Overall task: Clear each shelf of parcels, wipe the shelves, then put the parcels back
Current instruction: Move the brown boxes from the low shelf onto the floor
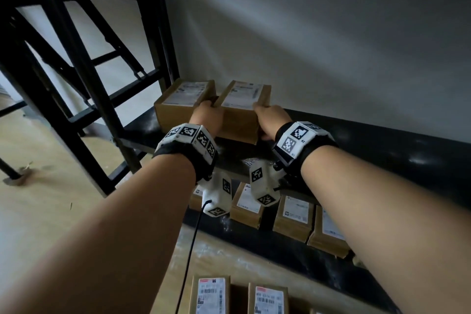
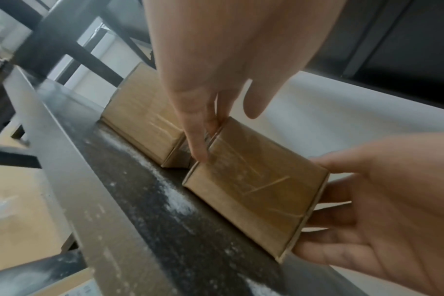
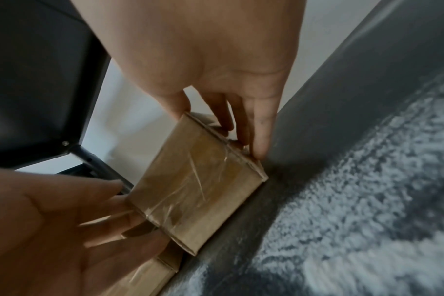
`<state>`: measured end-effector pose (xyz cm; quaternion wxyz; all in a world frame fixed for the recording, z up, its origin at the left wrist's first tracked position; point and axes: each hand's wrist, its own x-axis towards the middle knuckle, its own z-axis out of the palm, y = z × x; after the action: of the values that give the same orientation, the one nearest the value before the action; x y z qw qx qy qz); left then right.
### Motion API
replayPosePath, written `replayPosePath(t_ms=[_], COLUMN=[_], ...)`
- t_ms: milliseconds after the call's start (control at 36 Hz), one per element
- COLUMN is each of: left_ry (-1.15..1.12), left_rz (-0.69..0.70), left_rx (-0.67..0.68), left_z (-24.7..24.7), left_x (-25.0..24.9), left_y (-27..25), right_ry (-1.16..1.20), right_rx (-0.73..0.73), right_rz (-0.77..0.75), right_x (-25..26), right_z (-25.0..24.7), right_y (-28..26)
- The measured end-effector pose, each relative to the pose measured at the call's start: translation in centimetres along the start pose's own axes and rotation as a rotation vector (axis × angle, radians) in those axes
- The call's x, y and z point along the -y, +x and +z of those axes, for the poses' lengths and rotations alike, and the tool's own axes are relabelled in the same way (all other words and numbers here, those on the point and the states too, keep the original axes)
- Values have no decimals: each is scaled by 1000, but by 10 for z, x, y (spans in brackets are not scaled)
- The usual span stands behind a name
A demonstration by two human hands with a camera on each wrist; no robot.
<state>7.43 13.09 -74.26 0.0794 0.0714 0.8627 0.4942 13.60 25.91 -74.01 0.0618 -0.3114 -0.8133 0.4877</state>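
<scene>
Grey wall [image 1: 331,33] is backing a black metal shelving unit [image 1: 84,79] w/ a dusty dark shelf [image 1: 382,145], white streaks showing along its front. Two cardboard parcels are sitting at the shelf's left end: the left parcel [image 1: 182,104] resting flat, just beside the right parcel [image 1: 242,112], which both hands are clamping btwn them. More labelled parcels [image 1: 293,214] are lying on the lower level. Left hand [image 1: 207,116] is pressing straight fingers into the gap btwn the two boxes, on the held parcel's left side; right hand [image 1: 271,120] is pressing spread fingers on its right side, thumb over the top edge. Prob. either lifting it off for wiping or setting it back; can't tell which, though the dust suggests clearing. Next move is needing steady squeeze from both sides, box kept level, w/o nudging its neighbour.
</scene>
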Motion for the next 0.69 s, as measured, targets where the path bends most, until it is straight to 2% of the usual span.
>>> replayPosePath(t_ms=[83, 111, 139, 250, 361, 444, 528, 611, 694], left_ry=[91, 59, 89, 28, -134, -28, -272, -395, -344], left_rz=[-13, -33, 10, 7, -7, 65, 9, -92, -125], left_rx=[22, 43, 63, 41, -51, -157, -155, -214, -256], left_z=[1, 1, 1, 1, -15, -33, -52, -69, -89], left_x=[2, 2, 3, 4, -13, -12, -5, 2, 19], left_y=[-2, -3, -5, -13, -50, -80, -89, -114, -130], right_ry=[30, 38, 37, 27, 109, 79, 58, 44, 28], right_rx=[1, -9, -11, -30, -131, -205, -247, -203, -102], right_rz=[31, 34, 34, 9, -23, -103, -175, -228, -256], right_x=[0, -2, -2, -3, 6, 14, 23, 28, 29], right_z=[-2, -4, -5, -11, -20, -24, -21, -9, 9], right_y=[-1, -4, -7, -23, -46, -69, -93, -118, -142])
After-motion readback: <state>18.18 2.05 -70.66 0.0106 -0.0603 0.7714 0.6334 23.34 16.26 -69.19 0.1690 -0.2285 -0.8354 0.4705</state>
